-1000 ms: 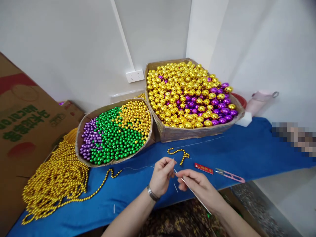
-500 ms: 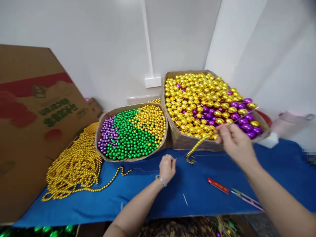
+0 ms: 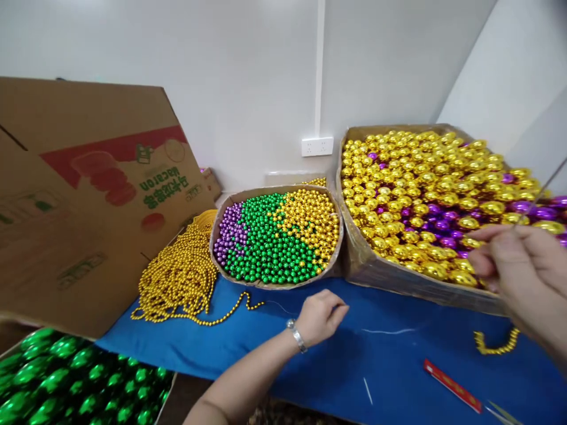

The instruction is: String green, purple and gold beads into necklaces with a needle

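My left hand [image 3: 319, 316] rests on the blue cloth [image 3: 248, 345] with its fingers pinched on a thin white thread [image 3: 390, 331] that runs to the right. My right hand [image 3: 522, 265] is raised in front of the big box of gold and purple balls [image 3: 425, 195], fingers pinched on a long thin needle [image 3: 543, 188] that points up and right. A short string of small gold beads [image 3: 496, 345] lies on the cloth below my right hand.
A round cardboard tray [image 3: 277, 236] holds purple, green and gold beads. A heap of gold bead strings [image 3: 177, 277] lies to its left beside a large cardboard sheet [image 3: 80, 195]. Green balls [image 3: 75, 383] fill a box at lower left. A red packet [image 3: 452, 386] lies at lower right.
My right hand drew the needle away from the left hand, up and to the right, pulling thread and the short gold bead string along. The view has swung left.
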The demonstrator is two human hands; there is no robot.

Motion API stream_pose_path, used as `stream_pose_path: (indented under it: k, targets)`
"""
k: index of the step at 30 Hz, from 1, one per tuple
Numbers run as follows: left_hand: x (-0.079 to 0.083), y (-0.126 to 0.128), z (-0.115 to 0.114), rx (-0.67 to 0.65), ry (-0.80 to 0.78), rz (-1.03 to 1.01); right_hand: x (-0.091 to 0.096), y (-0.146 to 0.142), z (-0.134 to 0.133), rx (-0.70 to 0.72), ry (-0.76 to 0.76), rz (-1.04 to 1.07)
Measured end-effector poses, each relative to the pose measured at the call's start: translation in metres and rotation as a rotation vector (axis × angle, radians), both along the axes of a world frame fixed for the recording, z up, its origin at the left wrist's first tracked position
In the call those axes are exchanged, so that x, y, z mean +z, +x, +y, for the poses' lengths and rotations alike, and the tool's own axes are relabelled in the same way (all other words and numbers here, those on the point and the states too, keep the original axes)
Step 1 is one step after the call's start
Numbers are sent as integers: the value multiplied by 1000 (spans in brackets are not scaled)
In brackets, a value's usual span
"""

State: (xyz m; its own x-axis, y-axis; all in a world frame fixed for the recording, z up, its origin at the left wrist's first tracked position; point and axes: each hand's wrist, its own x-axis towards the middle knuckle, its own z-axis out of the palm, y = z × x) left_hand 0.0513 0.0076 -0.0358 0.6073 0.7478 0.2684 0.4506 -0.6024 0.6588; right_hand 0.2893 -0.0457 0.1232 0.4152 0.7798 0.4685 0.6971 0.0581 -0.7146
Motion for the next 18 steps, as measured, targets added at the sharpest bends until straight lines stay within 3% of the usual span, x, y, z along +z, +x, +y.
stream_pose_path:
  k: [3, 5, 8, 11, 18]
  targets:
    - [37, -32, 24, 111, 151, -32, -30, -2, -2, 234, -123, -50]
    - [49, -53, 48, 265, 233, 136, -53, -2, -1, 320, -181, -121]
    - [48, -75, 85, 372, 229, 478, -82, -5, -1, 294, -180, -247]
    - [38, -81, 106, 337, 184, 566, -97, -19, -6, 289, -119, -320]
    - [37, -78, 99, 355, 111, 503, -127, -66, -28, 439, -115, -188]
